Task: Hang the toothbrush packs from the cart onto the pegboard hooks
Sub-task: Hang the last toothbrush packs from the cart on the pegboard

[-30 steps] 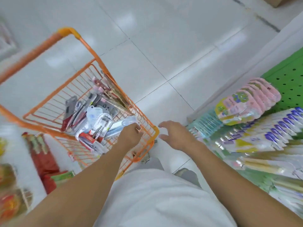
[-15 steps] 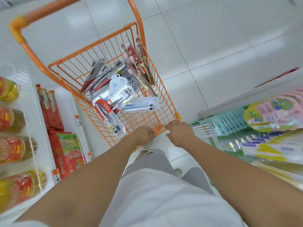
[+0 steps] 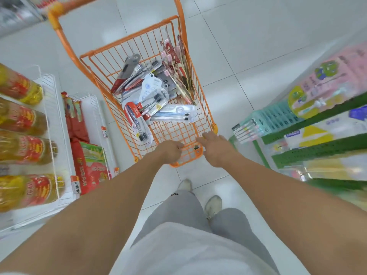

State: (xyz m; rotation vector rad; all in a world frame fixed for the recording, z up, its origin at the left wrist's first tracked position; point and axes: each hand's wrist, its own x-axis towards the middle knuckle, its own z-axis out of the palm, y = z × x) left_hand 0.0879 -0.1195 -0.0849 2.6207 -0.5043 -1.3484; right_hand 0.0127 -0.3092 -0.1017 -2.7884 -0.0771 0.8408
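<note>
The left hand (image 3: 171, 150) has dropped to grip the cart (image 3: 184, 155) rim empty; the right hand (image 3: 215, 148) rests open alongside, so 0 toothbrush packs (image 3: 156, 100) are lifted

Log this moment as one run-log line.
left hand: grips cart near rim | right hand: open, at rim corner | toothbrush packs: in cart, none picked | pegboard: right side
</note>
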